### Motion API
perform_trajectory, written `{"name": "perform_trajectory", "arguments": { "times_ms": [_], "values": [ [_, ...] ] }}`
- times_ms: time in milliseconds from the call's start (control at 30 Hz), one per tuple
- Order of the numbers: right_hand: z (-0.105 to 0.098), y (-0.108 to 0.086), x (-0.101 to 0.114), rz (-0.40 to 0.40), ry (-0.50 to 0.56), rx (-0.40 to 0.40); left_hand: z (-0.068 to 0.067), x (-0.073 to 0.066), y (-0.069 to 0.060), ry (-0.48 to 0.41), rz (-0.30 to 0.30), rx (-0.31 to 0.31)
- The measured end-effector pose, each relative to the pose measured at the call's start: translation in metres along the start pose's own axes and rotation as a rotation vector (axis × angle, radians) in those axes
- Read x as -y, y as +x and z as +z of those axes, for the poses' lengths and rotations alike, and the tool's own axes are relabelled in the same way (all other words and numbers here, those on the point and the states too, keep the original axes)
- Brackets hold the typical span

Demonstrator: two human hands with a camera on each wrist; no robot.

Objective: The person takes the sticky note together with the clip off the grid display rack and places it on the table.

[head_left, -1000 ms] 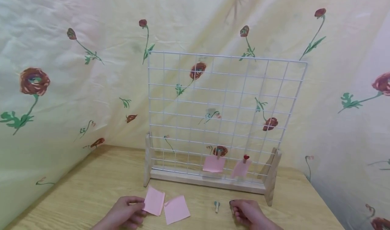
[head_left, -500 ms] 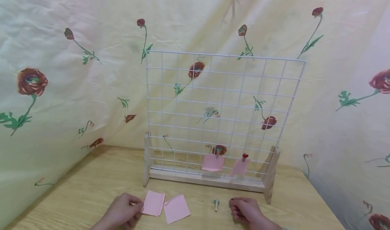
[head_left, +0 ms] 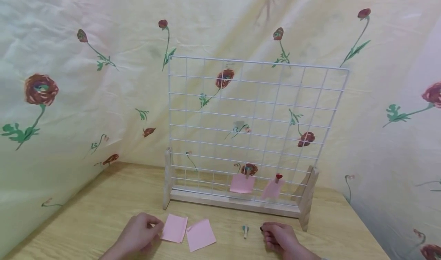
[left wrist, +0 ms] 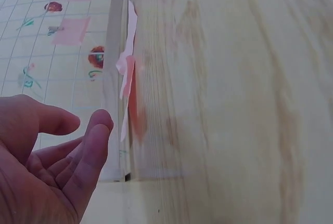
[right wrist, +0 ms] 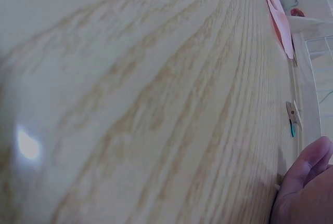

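Left hand: thumb and fingers parted, just beside pink note | Right hand: pinching small dark-tipped object | Teal-topped clip: on table

Wrist views skim the table head view overlooks.

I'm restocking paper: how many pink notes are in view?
4: a left note and right note on the table; a third note and, to its right, a fourth note, clipped low on the grid. More could be hidden beneath.
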State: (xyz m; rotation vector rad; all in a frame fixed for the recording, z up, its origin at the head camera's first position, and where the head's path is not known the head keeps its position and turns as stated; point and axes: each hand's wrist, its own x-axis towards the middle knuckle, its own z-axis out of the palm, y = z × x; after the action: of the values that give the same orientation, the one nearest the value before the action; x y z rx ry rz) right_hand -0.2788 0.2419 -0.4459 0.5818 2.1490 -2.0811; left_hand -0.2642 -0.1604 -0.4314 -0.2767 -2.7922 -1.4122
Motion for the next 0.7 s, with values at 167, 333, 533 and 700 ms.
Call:
{"name": "perform_trajectory", "arguments": {
  "times_ms": [167,333,533,700],
  "values": [
    [-0.002,0.000,0.001,0.006,0.009,-0.015,0.003,-0.004,0.002,-0.056,0.000,0.034],
    [-0.004,0.002,0.002,0.031,0.017,-0.021,0.008,-0.005,0.005,-0.068,-0.006,0.050],
    [-0.005,0.003,0.008,0.028,0.036,-0.023,0.017,-0.013,0.014,-0.120,0.056,0.076],
    [0.000,0.004,0.019,-0.009,0.045,-0.016,0.029,-0.027,0.026,-0.243,0.086,0.144]
  ]
}}
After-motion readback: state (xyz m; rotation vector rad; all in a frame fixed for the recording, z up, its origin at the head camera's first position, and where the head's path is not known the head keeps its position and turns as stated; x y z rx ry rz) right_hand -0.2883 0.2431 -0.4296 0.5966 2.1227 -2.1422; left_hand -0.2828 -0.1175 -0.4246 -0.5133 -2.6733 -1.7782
